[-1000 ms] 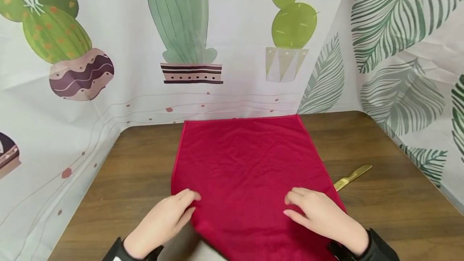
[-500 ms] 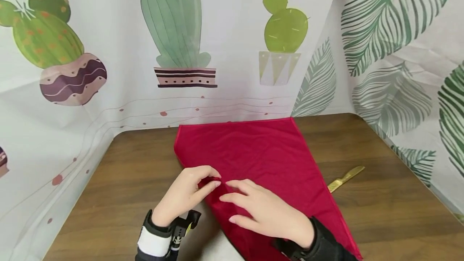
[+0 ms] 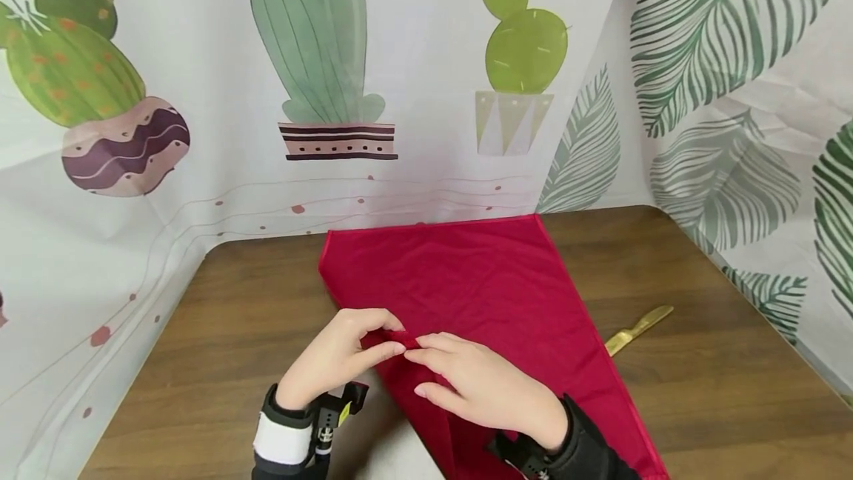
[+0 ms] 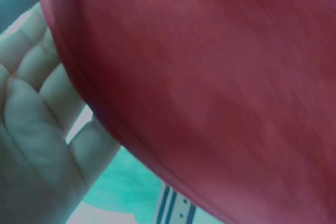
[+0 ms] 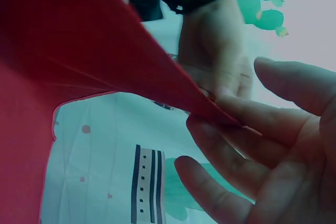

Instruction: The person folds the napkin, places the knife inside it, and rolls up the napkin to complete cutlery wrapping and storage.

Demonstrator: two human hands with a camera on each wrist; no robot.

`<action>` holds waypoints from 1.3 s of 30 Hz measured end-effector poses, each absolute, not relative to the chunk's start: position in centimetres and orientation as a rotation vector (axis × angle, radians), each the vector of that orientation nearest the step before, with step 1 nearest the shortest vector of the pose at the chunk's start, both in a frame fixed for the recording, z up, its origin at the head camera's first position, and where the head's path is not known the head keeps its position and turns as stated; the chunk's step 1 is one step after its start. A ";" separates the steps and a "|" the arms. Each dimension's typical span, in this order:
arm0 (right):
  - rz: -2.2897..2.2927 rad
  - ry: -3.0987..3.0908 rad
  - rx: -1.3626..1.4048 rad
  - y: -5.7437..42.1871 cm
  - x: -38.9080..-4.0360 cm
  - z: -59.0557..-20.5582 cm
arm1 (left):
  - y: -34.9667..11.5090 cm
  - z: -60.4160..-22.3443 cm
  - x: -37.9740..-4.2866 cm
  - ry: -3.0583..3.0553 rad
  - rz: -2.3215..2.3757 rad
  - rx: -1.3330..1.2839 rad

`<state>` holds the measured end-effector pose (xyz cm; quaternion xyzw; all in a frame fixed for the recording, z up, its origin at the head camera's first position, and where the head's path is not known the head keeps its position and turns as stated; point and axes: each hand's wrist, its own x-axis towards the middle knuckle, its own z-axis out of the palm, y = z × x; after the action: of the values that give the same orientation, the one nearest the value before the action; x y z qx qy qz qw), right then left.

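A large red cloth (image 3: 460, 280) with a stitched hem is spread over the table, its near left part lifted off it. My left hand (image 3: 336, 360) pinches the lifted left edge between thumb and fingers. Just to its right, my right hand (image 3: 483, 385) has its fingertips on the cloth, almost meeting the left fingertips. In the right wrist view the cloth's edge (image 5: 157, 66) runs down to the fingers of my right hand (image 5: 268, 156), while the thumb stands apart. The left wrist view is mostly filled by the raised cloth (image 4: 199, 77), with fingers behind its hem.
A gold-coloured knife (image 3: 640, 330) lies on the brown wooden table (image 3: 246, 332) beside the cloth's right edge. Behind the table hangs a white backdrop (image 3: 433, 43) printed with cacti and leaves. A pale surface (image 3: 400, 458) shows below the lifted edge.
My left hand has moved inward and now lifts the cloth's left edge. My right hand has moved left across the cloth to meet it. The knife stays on the table.
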<state>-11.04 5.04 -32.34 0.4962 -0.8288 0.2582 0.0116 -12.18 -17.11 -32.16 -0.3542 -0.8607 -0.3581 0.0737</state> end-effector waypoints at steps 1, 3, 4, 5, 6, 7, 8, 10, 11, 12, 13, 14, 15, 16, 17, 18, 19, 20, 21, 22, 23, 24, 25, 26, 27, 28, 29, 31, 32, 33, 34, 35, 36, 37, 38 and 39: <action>0.811 -2.579 1.553 5.2 -11.1 -32.2 | -17.4 -32.3 -12.3 -2.597 -1.074 -1.064; 0.825 -2.573 1.565 5.6 -11.1 -31.9 | -18.0 -32.5 -12.6 -2.623 -1.091 -1.053; 0.829 -2.567 1.570 5.8 -11.1 -31.8 | -18.3 -32.7 -12.8 -2.633 -1.105 -1.047; 0.827 -2.562 1.575 6.0 -11.1 -31.6 | -18.7 -32.9 -13.1 -2.642 -1.118 -1.036; 0.825 -2.557 1.579 6.2 -11.1 -31.4 | -19.0 -33.1 -13.3 -2.658 -1.133 -1.022; 0.822 -2.555 1.582 6.5 -11.0 -31.3 | -19.4 -33.3 -13.5 -2.672 -1.146 -1.006; 0.825 -2.557 1.583 6.7 -11.0 -31.1 | -19.7 -33.5 -13.8 -2.686 -1.147 -0.987; 0.828 -2.539 1.589 7.1 -10.8 -30.8 | -20.3 -34.0 -14.2 -2.710 -1.133 -0.953; 0.828 -2.526 1.594 7.4 -10.8 -30.6 | -20.6 -34.2 -14.4 -2.724 -1.117 -0.935; 0.828 -2.504 1.599 7.6 -10.7 -30.5 | -20.8 -34.4 -14.6 -2.740 -1.103 -0.914; 0.831 -2.477 1.609 7.9 -10.7 -30.4 | -21.1 -34.6 -14.8 -2.752 -1.086 -0.895; 0.831 -2.440 1.621 8.1 -10.6 -30.2 | -21.3 -34.8 -15.0 -2.766 -1.076 -0.877; 0.829 -2.399 1.634 8.4 -10.6 -30.1 | -21.6 -35.0 -15.1 -2.780 -1.071 -0.859; 0.830 -2.359 1.644 8.7 -10.5 -30.0 | -21.8 -35.2 -15.3 -2.793 -1.063 -0.841; 0.833 -2.315 1.653 9.0 -10.4 -29.8 | -22.0 -35.4 -15.4 -2.807 -1.055 -0.822; 0.839 -2.271 1.661 9.4 -10.4 -29.7 | -22.2 -35.6 -15.6 -2.820 -1.053 -0.802; 0.856 -2.240 1.664 9.7 -10.3 -29.5 | -22.5 -35.8 -15.8 -2.831 -1.051 -0.786; 0.873 -2.202 1.674 10.1 -10.3 -29.3 | -22.7 -36.0 -15.9 -2.840 -1.049 -0.770; 0.891 -2.172 1.679 10.6 -10.2 -29.1 | -23.0 -36.3 -16.1 -2.848 -1.047 -0.753; 0.912 -2.148 1.680 11.0 -10.1 -28.9 | -23.2 -36.6 -16.2 -2.854 -1.045 -0.737; 0.930 -2.127 1.685 11.5 -10.0 -28.8 | -23.5 -36.8 -16.3 -2.861 -1.045 -0.722; 0.945 -2.105 1.689 12.0 -9.9 -28.6 | -23.7 -37.1 -16.4 -2.864 -1.046 -0.708; 0.958 -2.082 1.692 12.5 -9.8 -28.5 | -24.0 -37.3 -16.5 -2.865 -1.045 -0.693; 0.959 -2.044 1.701 13.0 -9.8 -28.4 | -24.2 -37.5 -16.5 -2.864 -1.041 -0.678; 0.964 -2.013 1.703 13.4 -9.7 -28.3 | -24.5 -37.7 -16.5 -2.864 -1.039 -0.664; 0.972 -1.979 1.703 13.8 -9.7 -28.3 | -24.8 -37.9 -16.5 -2.866 -1.031 -0.649; 0.980 -1.945 1.708 14.1 -9.6 -28.3 | -25.0 -38.1 -16.5 -2.864 -1.022 -0.637; 1.004 -1.869 1.722 14.7 -9.6 -28.2 | -25.5 -38.3 -16.4 -2.860 -1.005 -0.617; 1.022 -1.834 1.734 14.9 -9.7 -28.1 | -25.7 -38.4 -16.4 -2.860 -1.000 -0.608; 1.047 -1.806 1.746 15.2 -9.7 -28.0 | -26.0 -38.5 -16.3 -2.859 -0.997 -0.598; 1.070 -1.782 1.759 15.4 -9.7 -27.9 | -26.2 -38.6 -16.3 -2.857 -0.991 -0.593; 1.091 -1.760 1.774 15.7 -9.7 -27.8 | -26.4 -38.7 -16.2 -2.855 -0.986 -0.580; 1.104 -1.738 1.786 16.0 -9.6 -27.7 | -26.6 -38.8 -16.2 -2.855 -0.983 -0.569; 1.114 -1.717 1.798 16.3 -9.6 -27.7 | -26.9 -38.9 -16.1 -2.855 -0.979 -0.556; 1.125 -1.703 1.802 16.5 -9.6 -27.7 | -27.1 -39.1 -16.1 -2.858 -0.975 -0.542; 1.134 -1.686 1.805 16.8 -9.5 -27.7 | -27.3 -39.2 -16.0 -2.862 -0.973 -0.528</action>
<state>-9.51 16.78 -27.66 0.6492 -0.6066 0.4078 0.2104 -16.03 -27.32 -39.18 -0.1719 -0.9320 -0.3169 0.0366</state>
